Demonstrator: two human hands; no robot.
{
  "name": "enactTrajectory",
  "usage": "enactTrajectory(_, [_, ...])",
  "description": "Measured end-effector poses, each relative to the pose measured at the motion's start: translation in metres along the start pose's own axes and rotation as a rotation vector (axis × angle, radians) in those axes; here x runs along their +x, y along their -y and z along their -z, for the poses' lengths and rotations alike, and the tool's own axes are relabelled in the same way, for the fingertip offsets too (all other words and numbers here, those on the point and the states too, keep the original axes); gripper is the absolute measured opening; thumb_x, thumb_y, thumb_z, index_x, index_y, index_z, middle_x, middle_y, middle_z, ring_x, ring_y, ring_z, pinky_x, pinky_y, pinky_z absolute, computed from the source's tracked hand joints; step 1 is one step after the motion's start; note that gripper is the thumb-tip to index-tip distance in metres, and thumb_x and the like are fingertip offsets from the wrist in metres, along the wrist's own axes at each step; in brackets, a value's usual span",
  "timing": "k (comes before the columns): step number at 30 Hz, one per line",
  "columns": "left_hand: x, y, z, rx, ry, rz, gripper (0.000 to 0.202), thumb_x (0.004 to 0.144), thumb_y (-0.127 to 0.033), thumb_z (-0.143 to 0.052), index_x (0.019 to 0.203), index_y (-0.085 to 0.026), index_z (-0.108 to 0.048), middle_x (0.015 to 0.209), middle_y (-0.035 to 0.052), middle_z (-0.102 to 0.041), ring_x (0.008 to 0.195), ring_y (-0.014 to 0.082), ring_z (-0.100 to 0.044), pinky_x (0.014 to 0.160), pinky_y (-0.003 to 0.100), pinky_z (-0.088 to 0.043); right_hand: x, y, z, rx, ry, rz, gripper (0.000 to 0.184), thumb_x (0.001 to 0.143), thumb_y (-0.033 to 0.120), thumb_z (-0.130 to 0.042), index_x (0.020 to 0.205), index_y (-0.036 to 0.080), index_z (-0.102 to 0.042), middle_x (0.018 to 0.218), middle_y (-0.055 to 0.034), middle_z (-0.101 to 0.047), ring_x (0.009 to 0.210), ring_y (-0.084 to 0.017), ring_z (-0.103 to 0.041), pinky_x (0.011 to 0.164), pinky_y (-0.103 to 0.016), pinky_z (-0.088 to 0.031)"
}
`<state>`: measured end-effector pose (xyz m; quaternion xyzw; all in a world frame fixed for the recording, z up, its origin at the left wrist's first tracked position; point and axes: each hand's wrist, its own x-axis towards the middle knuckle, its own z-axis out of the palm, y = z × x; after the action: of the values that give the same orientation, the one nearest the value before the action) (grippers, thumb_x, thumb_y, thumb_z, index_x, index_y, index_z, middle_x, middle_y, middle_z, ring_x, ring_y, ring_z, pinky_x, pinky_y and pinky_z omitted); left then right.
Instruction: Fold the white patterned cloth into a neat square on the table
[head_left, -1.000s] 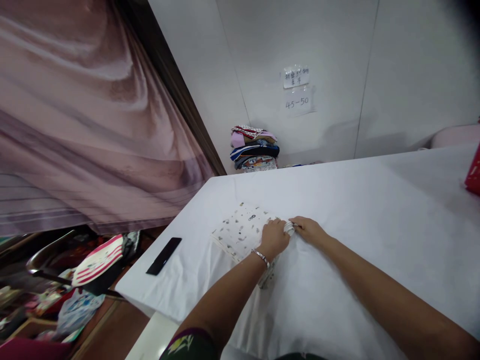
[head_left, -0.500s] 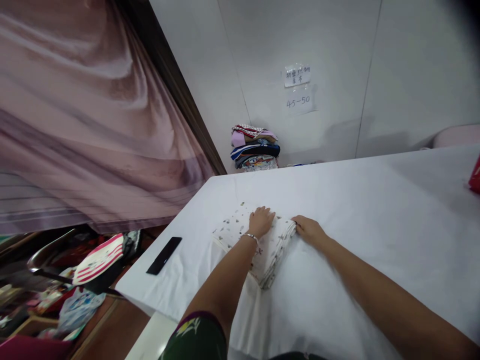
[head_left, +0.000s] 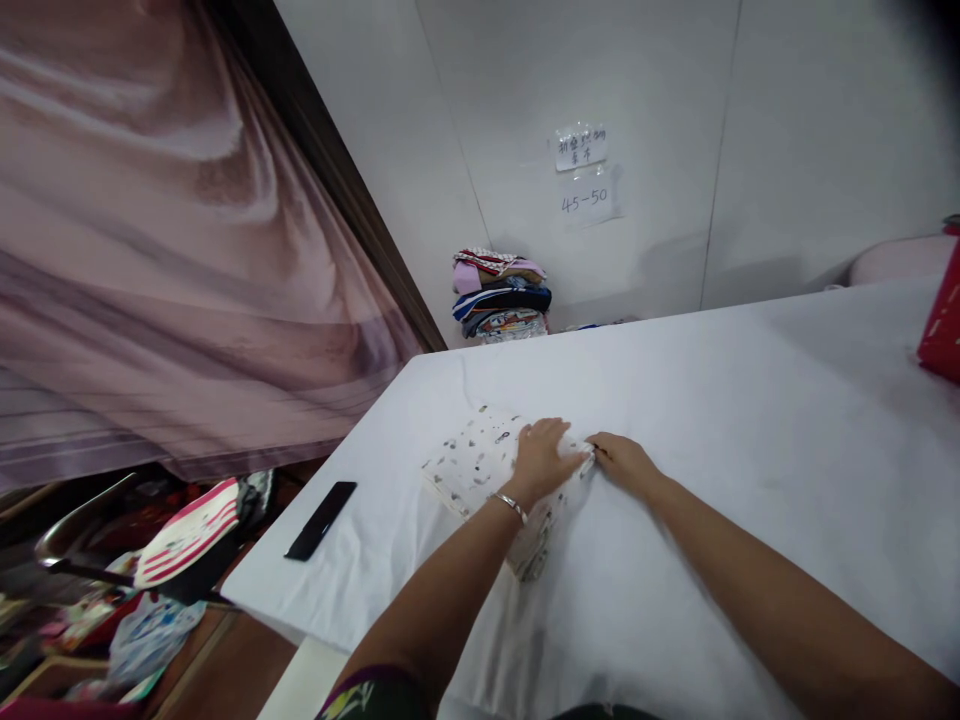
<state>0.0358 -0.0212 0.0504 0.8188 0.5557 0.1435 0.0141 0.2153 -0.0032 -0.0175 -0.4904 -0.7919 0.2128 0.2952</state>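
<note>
A small white cloth with dark specks (head_left: 476, 458) lies folded on the white-covered table (head_left: 750, 430). My left hand (head_left: 541, 458), a silver bracelet on its wrist, lies on the cloth's right part with the fingers closed over the folded edge. Beside it, my right hand (head_left: 624, 462) pinches that same right edge, fingers together. The two hands meet at the cloth's near right corner, and part of the fold is hidden under them.
A black phone (head_left: 324, 519) lies near the table's left corner. A pile of folded clothes (head_left: 501, 296) stands against the wall behind the table. A red object (head_left: 943, 320) sits at the far right edge. Left of the table are a curtain and a cluttered floor.
My left hand slid out over the cloth and has come back to the right edge beside my right hand. The right hand has stayed on that edge. The view shifted slightly.
</note>
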Motion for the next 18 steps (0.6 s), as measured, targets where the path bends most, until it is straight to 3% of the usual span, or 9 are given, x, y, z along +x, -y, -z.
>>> enactTrajectory(3, [-0.004, -0.024, -0.006, 0.037, 0.043, -0.103, 0.046, 0.078, -0.038, -0.059, 0.121, -0.024, -0.049, 0.129, 0.0046, -0.05, 0.12, 0.022, -0.041, 0.104, 0.041, -0.027, 0.0, -0.001, 0.0, 0.02, -0.007, -0.001, 0.032, 0.081, 0.015, -0.041, 0.103, 0.023, -0.063, 0.101, -0.0032, -0.067, 0.091, -0.018, -0.059, 0.079, -0.029, -0.043])
enactTrajectory(6, [-0.003, -0.033, -0.012, 0.087, 0.097, -0.065, 0.033, 0.08, -0.026, -0.054, 0.113, -0.022, -0.052, 0.117, 0.0043, -0.057, 0.11, 0.021, -0.047, 0.096, 0.038, -0.033, 0.0, -0.002, 0.0, 0.029, -0.005, 0.005, 0.032, 0.081, 0.015, -0.041, 0.102, 0.023, -0.064, 0.102, -0.0033, -0.067, 0.093, -0.018, -0.059, 0.08, -0.03, -0.043])
enactTrajectory(10, [0.002, -0.035, -0.012, 0.138, 0.134, -0.018, 0.021, 0.084, -0.027, -0.05, 0.103, -0.022, -0.055, 0.107, 0.0036, -0.06, 0.104, 0.0213, -0.05, 0.09, 0.038, -0.035, 0.001, -0.001, 0.002, 0.032, 0.006, 0.007, 0.031, 0.081, 0.016, -0.042, 0.099, 0.023, -0.065, 0.099, -0.0036, -0.068, 0.09, -0.019, -0.059, 0.079, -0.03, -0.043])
enactTrajectory(18, [0.004, -0.037, -0.014, 0.2, 0.13, -0.009, 0.018, 0.088, -0.027, -0.045, 0.098, -0.018, -0.057, 0.102, 0.0061, -0.061, 0.1, 0.0226, -0.051, 0.086, 0.037, -0.035, 0.002, 0.002, 0.004, 0.024, 0.011, 0.017, 0.03, 0.08, 0.015, -0.042, 0.098, 0.023, -0.065, 0.1, -0.0041, -0.068, 0.091, -0.02, -0.059, 0.08, -0.031, -0.043])
